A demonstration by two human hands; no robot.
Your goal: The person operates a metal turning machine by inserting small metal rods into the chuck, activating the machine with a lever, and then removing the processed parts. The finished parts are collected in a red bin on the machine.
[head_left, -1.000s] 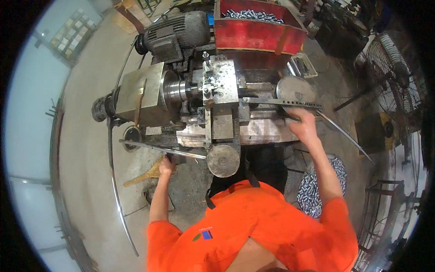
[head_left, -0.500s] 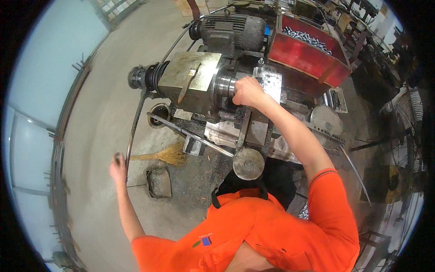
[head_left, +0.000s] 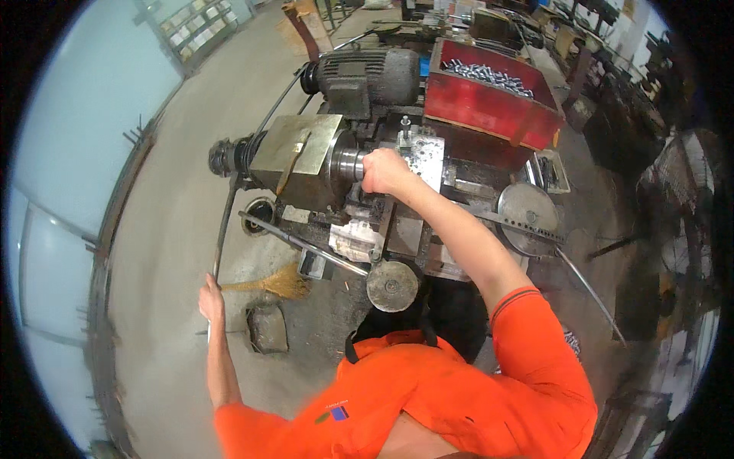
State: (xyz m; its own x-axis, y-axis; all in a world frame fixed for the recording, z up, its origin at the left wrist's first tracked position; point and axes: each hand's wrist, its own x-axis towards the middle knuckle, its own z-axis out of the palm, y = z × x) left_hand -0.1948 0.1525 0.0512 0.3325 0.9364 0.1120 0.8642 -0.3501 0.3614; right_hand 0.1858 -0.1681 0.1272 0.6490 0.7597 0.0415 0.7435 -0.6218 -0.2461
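My left hand [head_left: 212, 300] is at the lower end of a long metal lever [head_left: 224, 229] that hangs from the left side of the machine, its fingers closed round it. My right hand [head_left: 384, 170] is closed against the front of the round steel chuck [head_left: 349, 164]; whatever its fingers hold there is hidden. The chuck sticks out of the lathe's boxy headstock [head_left: 294, 164], on whose lid a wooden-handled brush [head_left: 290, 170] lies. Just right of my right hand is a steel tool block [head_left: 425, 157] with an upright bolt.
A red bin [head_left: 489, 103] of small metal parts stands behind, beside a dark motor [head_left: 367, 79]. Nearer me are a round handwheel [head_left: 392, 286] and a slanting bar [head_left: 306, 244]. A straw broom [head_left: 283, 283] and a dustpan [head_left: 267, 329] lie on the floor.
My left hand, earlier beside the lever with a small dark thing in its fingers, has come onto the lever and sits lower. My right hand stays at the chuck. The view has shifted.
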